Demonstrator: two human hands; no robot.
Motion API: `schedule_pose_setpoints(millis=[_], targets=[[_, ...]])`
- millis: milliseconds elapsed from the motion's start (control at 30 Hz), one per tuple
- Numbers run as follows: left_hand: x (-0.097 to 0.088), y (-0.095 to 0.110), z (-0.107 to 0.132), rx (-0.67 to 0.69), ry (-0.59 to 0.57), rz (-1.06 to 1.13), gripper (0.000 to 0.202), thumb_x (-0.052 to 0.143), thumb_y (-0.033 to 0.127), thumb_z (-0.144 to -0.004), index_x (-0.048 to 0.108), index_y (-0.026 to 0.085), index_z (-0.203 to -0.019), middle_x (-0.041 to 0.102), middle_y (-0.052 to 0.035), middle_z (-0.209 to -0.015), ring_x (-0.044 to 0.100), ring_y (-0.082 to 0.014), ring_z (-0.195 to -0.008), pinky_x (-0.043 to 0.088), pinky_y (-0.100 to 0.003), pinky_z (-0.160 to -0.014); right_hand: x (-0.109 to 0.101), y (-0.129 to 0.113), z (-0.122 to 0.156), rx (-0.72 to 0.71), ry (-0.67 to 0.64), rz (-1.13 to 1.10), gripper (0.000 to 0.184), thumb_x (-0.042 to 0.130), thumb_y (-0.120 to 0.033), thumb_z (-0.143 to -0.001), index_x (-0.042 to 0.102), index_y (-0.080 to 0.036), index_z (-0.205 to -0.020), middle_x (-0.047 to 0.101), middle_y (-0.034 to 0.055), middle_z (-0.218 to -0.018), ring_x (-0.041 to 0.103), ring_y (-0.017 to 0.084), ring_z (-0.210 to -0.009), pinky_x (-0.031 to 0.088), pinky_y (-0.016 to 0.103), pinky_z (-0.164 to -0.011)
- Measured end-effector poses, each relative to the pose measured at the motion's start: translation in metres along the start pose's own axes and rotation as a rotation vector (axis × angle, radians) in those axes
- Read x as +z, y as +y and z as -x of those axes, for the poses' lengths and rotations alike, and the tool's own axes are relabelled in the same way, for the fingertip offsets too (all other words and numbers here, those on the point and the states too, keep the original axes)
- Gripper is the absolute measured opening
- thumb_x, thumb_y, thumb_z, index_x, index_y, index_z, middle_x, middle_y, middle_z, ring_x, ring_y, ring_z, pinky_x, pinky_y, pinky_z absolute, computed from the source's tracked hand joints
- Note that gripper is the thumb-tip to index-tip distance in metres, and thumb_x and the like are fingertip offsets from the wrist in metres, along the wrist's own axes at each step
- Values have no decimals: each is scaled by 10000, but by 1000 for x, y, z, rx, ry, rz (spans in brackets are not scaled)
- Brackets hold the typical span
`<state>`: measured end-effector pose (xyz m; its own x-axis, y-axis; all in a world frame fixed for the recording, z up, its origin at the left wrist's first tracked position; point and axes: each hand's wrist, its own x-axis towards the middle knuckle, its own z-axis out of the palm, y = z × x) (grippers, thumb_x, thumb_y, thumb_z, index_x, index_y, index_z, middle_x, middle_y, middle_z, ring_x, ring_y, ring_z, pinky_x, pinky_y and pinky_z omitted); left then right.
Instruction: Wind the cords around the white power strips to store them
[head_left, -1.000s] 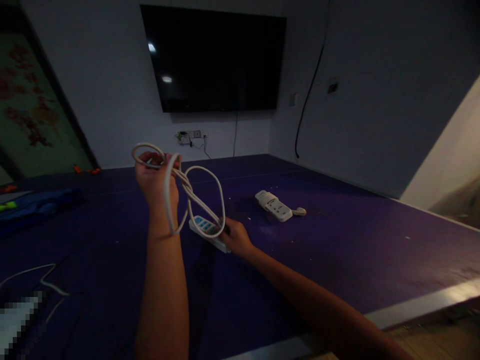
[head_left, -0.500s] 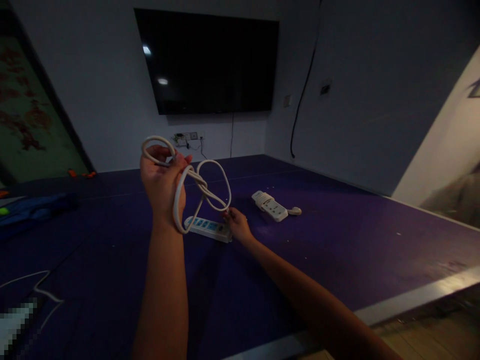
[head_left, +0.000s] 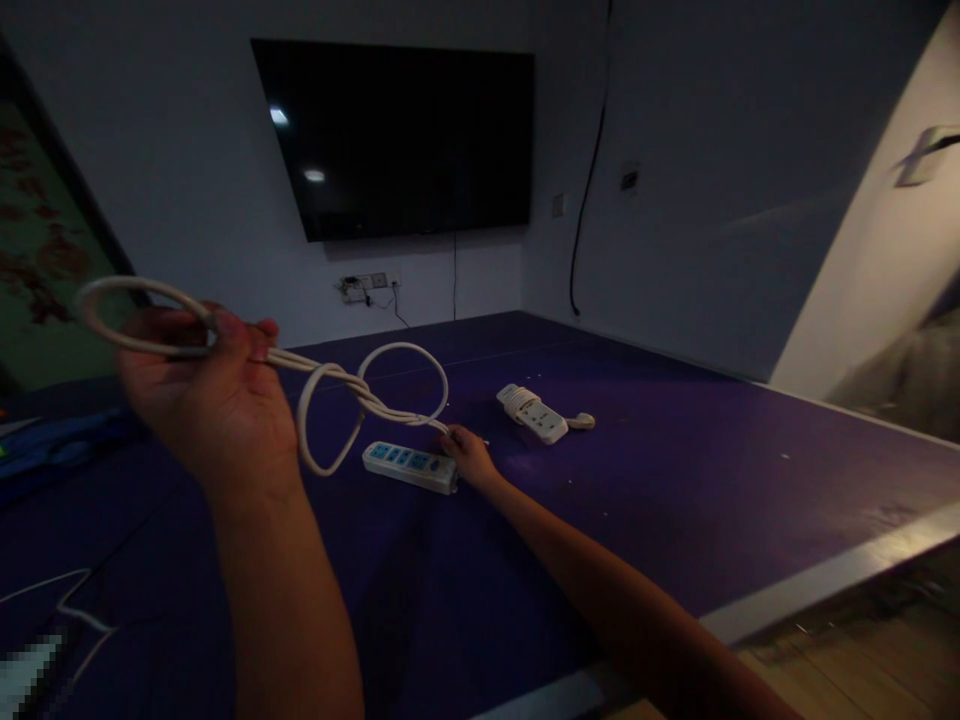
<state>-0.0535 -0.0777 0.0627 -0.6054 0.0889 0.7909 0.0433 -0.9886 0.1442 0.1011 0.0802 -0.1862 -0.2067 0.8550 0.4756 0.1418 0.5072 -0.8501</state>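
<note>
A white power cord [head_left: 352, 385], looped and twisted on itself, stretches through the air between my hands. My left hand [head_left: 214, 385] is raised at the left with its fingers closed on the cord; one loop sticks out beyond it. Farther right and lower, my right hand [head_left: 469, 452] pinches the cord close to the end of a white power strip [head_left: 409, 467] with blue sockets, which lies on the purple surface. Right of that hand rests a second white power strip [head_left: 541, 415], its own cord wrapped round it and the plug beside it.
The purple platform [head_left: 675, 480] has a pale edge at the front right. Behind it, a dark television [head_left: 405, 140] hangs above wall sockets [head_left: 367, 287]. A black cable [head_left: 589, 200] dangles in the corner. Blue cloth [head_left: 67, 445] and a thin white cable [head_left: 82, 600] lie at left.
My left hand has moved left and nearer, drawing the cord out longer and straighter. My right hand stays near the power strip's end. The view has shifted slightly.
</note>
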Motion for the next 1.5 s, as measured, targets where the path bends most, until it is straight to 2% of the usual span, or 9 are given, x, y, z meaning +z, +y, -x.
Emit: schedule_pose_setpoints(millis=[200,300,400,567,733,933,1067,1367,1500], targets=[[4,-7,3,-10,28,18,352,618,57,-510,407,214,-743,486,119,-552,374,-52,-438,471,-294,-622,-23,-42,5,-156,-42,-131,755,741,-395,-643,471,-216,-1325,479,121,-1379,402,277,-1298,260,479,-1083],[6,-8,5,-13,87,37,359,610,31,-530,409,215,-763,519,110,-591,404,-60,-470,453,-287,-638,-26,-82,4,-255,-91,-360,906,736,-464,-657,314,-243,-1427,450,127,-1400,411,242,-1298,288,447,-1083],[8,-14,8,6,137,94,375,612,15,-533,396,211,-769,549,97,-616,413,-61,-488,442,-276,-645,-12,-122,4,-213,-179,-513,915,725,-540,-641,327,-268,-1419,571,113,-1249,594,223,-1053,451,436,-941],[14,-29,20,90,203,84,335,610,64,-625,359,229,-774,472,107,-610,370,-61,-481,458,-275,-685,20,-169,4,-56,-52,-496,874,716,-493,-687,309,-284,-1432,541,118,-1281,616,207,-928,527,377,-791],[17,-43,35,-4,3,18,289,628,231,-742,357,263,-838,476,85,-695,482,-83,-574,459,-331,-831,36,-192,-7,32,-39,-468,566,606,-358,-810,455,-224,-1340,656,67,-1002,637,170,-773,535,300,-670],[3,-55,30,-128,-90,-145,305,632,356,-766,393,288,-943,587,29,-860,620,-139,-830,464,-342,-833,8,-199,-29,141,-91,-560,347,409,-62,-815,606,-149,-1087,620,-16,-693,491,57,-432,408,174,-434],[-20,-51,10,-173,29,-150,272,583,269,-784,352,297,-924,582,57,-828,623,-117,-674,501,-377,-798,-18,-188,-36,106,-367,-557,330,503,-43,-758,632,-145,-1044,576,-58,-596,370,24,-380,304,140,-372],[-61,-55,-13,-87,164,-172,338,653,189,-690,386,276,-877,543,77,-721,592,-110,-684,498,-398,-776,-13,-139,-52,140,-495,-398,304,525,16,-755,653,-140,-982,578,-65,-537,487,45,-423,408,145,-425],[-59,-53,-10,-302,161,-216,346,699,339,-714,416,287,-906,588,41,-745,635,-163,-791,498,-408,-767,-13,-146,-51,175,-446,-475,273,498,23,-794,621,-141,-974,575,-63,-543,551,56,-454,449,146,-451]])
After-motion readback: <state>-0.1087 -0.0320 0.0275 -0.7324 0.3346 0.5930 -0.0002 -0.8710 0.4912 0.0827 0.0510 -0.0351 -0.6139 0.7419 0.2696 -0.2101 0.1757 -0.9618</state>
